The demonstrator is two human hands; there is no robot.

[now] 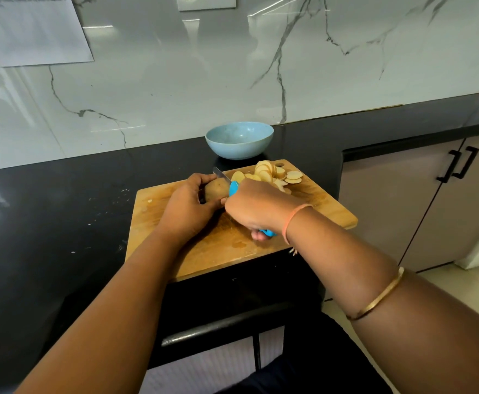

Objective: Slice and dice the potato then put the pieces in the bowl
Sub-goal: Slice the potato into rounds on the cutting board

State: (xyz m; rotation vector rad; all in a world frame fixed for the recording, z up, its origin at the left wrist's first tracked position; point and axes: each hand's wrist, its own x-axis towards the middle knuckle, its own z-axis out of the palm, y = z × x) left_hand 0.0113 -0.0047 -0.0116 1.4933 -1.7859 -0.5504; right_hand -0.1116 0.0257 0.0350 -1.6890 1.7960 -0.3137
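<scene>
While left hand [188, 204] grips potato [216, 190] stub, right hand [254, 209] clamped on knife [234, 189]: blade close to fingertips, slip could nick them; potato may roll.

You get even, bright light; white glare streaks the glossy wall [232, 66] at upper centre, the dark bench [48, 223] reflects at left, and edges bow and soften.

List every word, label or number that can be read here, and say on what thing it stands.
Sheet of paper, top left: a few printed lines, too blurred to read.
Bowl, knife, cutting board: no writing visible.
So nothing here can be quoted.
</scene>
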